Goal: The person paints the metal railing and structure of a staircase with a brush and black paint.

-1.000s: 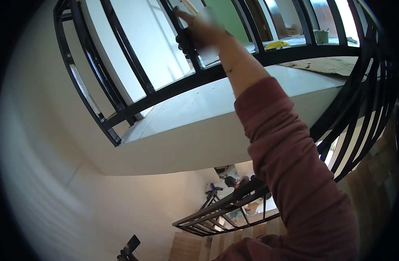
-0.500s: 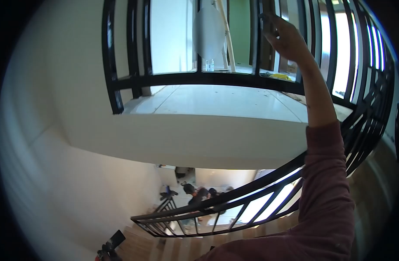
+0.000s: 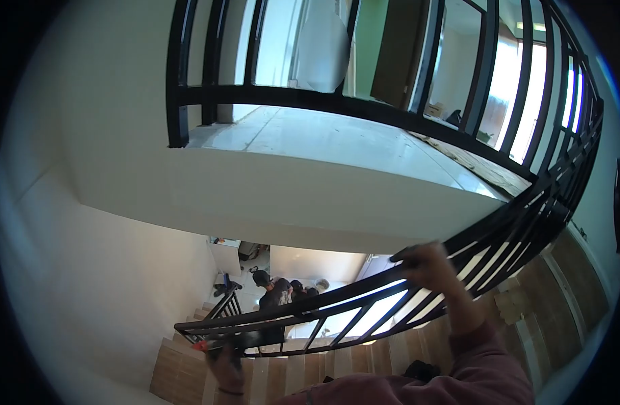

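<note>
Head view: high above the stairs (image 3: 178, 371), right hand (image 3: 428, 266) at the sloping rail (image 3: 354, 289), left hand (image 3: 225, 370) near its lower end. Left fingers curled, despite heavy blur, around a dark tool (image 3: 241, 339) with a red tip (image 3: 200, 346), seen across the rail's lower stretch; contact between the two impossible to tell. Right fingers bent over the rail's top; hard to tell whether gripping it or pinching something dark (image 3: 399, 256) at the fingertips. Beyond the rail, people (image 3: 275, 293) far below; above, the pale landing (image 3: 296, 131) behind black railing (image 3: 276, 99).

Chief danger, by judgement: a fall of the tool. Beside so open a drop, a slack hold or a knock against a bar (image 3: 315, 334) perhaps enough to send it down among those underneath. Also possible: a slip of the right hand from too long a reach, or a scratched finish from tool striking metal.
</note>
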`<state>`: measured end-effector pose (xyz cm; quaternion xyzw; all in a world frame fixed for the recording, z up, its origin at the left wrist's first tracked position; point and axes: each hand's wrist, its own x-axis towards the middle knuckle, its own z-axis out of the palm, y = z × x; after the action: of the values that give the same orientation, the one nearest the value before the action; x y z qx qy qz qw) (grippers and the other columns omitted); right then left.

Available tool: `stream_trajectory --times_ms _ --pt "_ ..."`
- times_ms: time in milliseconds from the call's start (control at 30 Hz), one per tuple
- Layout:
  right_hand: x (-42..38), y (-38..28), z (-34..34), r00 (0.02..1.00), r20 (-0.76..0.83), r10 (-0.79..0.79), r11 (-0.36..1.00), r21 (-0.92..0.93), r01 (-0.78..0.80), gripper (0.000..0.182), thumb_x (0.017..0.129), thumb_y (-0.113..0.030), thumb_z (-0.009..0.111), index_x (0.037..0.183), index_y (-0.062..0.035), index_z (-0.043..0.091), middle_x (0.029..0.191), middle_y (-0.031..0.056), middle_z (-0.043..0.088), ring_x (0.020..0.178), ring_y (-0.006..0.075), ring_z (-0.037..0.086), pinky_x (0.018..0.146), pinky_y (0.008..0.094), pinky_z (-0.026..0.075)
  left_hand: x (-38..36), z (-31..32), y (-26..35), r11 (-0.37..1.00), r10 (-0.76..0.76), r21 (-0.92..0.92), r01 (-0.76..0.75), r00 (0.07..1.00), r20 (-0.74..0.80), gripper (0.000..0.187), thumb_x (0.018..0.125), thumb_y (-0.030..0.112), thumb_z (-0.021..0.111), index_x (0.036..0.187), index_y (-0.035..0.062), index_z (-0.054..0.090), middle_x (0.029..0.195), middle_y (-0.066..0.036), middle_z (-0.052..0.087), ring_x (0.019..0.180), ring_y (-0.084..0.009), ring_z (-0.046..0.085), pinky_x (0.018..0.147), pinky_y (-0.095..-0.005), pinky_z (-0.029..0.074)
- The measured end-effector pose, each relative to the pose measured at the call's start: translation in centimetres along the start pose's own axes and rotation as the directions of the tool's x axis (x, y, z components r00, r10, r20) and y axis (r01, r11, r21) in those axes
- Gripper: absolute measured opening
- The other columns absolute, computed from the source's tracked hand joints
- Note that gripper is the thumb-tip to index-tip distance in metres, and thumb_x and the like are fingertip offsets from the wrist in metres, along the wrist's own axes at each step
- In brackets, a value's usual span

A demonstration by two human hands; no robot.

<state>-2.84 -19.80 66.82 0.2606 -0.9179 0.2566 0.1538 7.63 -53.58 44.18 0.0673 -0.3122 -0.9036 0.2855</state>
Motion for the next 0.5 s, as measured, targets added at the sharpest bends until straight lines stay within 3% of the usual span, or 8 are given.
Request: stream_trajectory --times_ms 33,67,200,267,300,367,433,500 --pt "-1.0 0.8 2.3 0.99 -0.038 -0.137 0.989 0.051 0.139 0.031 0.062 -0.025 0.076 0.086 -0.0075 0.067 0.075 0.0084 0.065 0.064 0.0209 0.062 0.059 0.0297 0.05 0.1 0.8 -1.0 0.992 -0.082 0.099 0.074 0.994 0.075 0.03 0.074 -0.003 0.058 0.103 0.0005 0.05 0.095 -0.009 0.058 0.085 -0.0195 0.059 0.074 -0.0315 0.052" --pt "-2.0 0.4 3.9 0.991 0.024 -0.133 0.991 0.015 0.133 0.034 0.063 -0.026 0.075 0.09 -0.0086 0.067 0.081 0.0095 0.064 0.07 0.0238 0.063 0.063 0.031 0.05 0.2 1.4 -2.2 0.968 -0.172 0.207 0.141 0.975 0.141 0.03 0.073 -0.004 0.059 0.102 0.001 0.051 0.093 -0.009 0.059 0.084 -0.0183 0.059 0.073 -0.031 0.052" --pt "-4.6 -2.1 9.2 0.966 0.132 -0.223 0.97 -0.067 0.233 0.034 0.066 -0.027 0.072 0.096 -0.0124 0.064 0.091 0.0039 0.063 0.089 0.0232 0.058 0.072 0.0335 0.049 0.4 6.3 -6.0 0.835 -0.358 0.55 0.014 0.774 0.523 0.028 0.069 -0.003 0.065 0.095 0.002 0.055 0.088 -0.006 0.059 0.079 -0.0137 0.058 0.07 -0.0265 0.049" --pt "-6.1 -1.4 11.3 0.963 0.262 -0.058 0.99 -0.111 0.09 0.034 0.068 -0.032 0.068 0.097 -0.0149 0.063 0.092 0.0021 0.062 0.091 0.0231 0.056 0.074 0.0364 0.048 -0.6 9.0 -7.4 0.819 -0.342 0.567 -0.093 0.714 0.611 0.028 0.068 0.0 0.069 0.093 0.0026 0.056 0.084 -0.004 0.059 0.076 -0.0126 0.057 0.068 -0.0251 0.047" --pt "-7.5 -0.7 12.3 0.978 0.186 -0.095 0.989 -0.092 0.114 0.031 0.067 -0.032 0.067 0.092 -0.0143 0.064 0.087 0.0047 0.061 0.085 0.0242 0.057 0.071 0.0372 0.048 -1.4 10.0 -7.9 0.79 -0.382 0.601 -0.117 0.673 0.633 0.028 0.067 0.0 0.07 0.091 0.0025 0.056 0.083 -0.003 0.059 0.075 -0.0122 0.057 0.067 -0.0248 0.047" --pt "-9.5 0.1 12.8 0.995 0.083 0.051 0.993 -0.111 -0.042 0.025 0.066 -0.03 0.066 0.085 -0.0133 0.065 0.076 0.0083 0.058 0.078 0.0257 0.058 0.067 0.0375 0.047 -2.0 11.4 -9.4 0.778 -0.447 0.618 -0.111 0.593 0.67 0.028 0.065 0.0 0.072 0.089 0.0026 0.057 0.08 -0.003 0.058 0.075 -0.0112 0.056 0.067 -0.0242 0.047" --pt "-11.5 1.1 12.6 0.944 0.148 0.294 0.954 -0.111 -0.279 0.018 0.066 -0.024 0.065 0.079 -0.0121 0.064 0.076 0.0088 0.058 0.074 0.0263 0.058 0.065 0.0387 0.047 -2.6 11.8 -11.7 0.768 -0.502 0.632 -0.098 0.521 0.691 0.029 0.065 -0.001 0.072 0.091 0.0022 0.058 0.081 -0.003 0.057 0.077 -0.0106 0.055 0.065 -0.0234 0.046" --pt "-14.5 2.7 13.8 0.946 -0.06 0.319 0.945 -0.058 -0.322 0.015 0.065 -0.018 0.063 0.079 -0.0115 0.064 0.074 0.0079 0.059 0.076 0.0259 0.058 0.066 0.0368 0.047 -3.2 12.2 -13.5 0.75 -0.514 0.622 -0.224 0.393 0.762 0.034 0.065 -0.003 0.071 0.097 0.0009 0.058 0.09 -0.005 0.055 0.082 -0.0124 0.055 0.067 -0.0238 0.047"
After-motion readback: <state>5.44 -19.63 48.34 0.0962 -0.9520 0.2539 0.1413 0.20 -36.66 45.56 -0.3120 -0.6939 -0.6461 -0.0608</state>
